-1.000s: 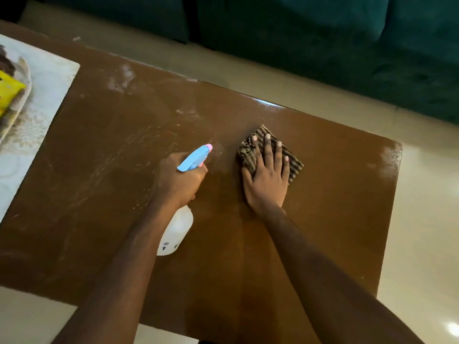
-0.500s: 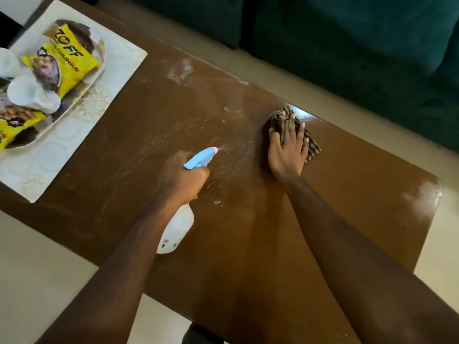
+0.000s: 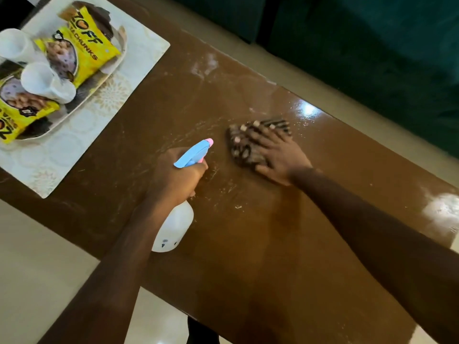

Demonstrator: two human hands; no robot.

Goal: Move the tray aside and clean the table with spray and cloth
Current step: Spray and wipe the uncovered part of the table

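The tray (image 3: 113,70) sits at the far left end of the counter (image 3: 248,244), on a pale patterned placemat (image 3: 141,58), well apart from both hands. It holds yellow snack packets (image 3: 84,53) and two white cups (image 3: 47,83) lying on their sides.

Near the middle of the counter, the cloth (image 3: 238,147), dark and striped, lies flat under the right hand (image 3: 278,155). That hand is released, not grasping: its fingers are straight and spread, palm down, pressing the cloth onto the wood, and the arm reaches in from the lower right. The picture is blurred at the fingertips.

Just to the left of the cloth, the left hand (image 3: 176,177) has its grip clenched round the neck of the spray bottle (image 3: 173,227). The bottle is tilted, its white body pointing back towards the person and its blue head with a pink tip pointing towards the far side. The left forearm comes in from the lower left.

The counter is glossy brown wood. White streaks (image 3: 206,65) and specks mark it near the far edge and round the bottle's nozzle, and bright glare shows beyond the cloth and at the right end. A pale shiny floor (image 3: 37,269) surrounds the counter, and a dark green sofa (image 3: 372,45) stands beyond it.
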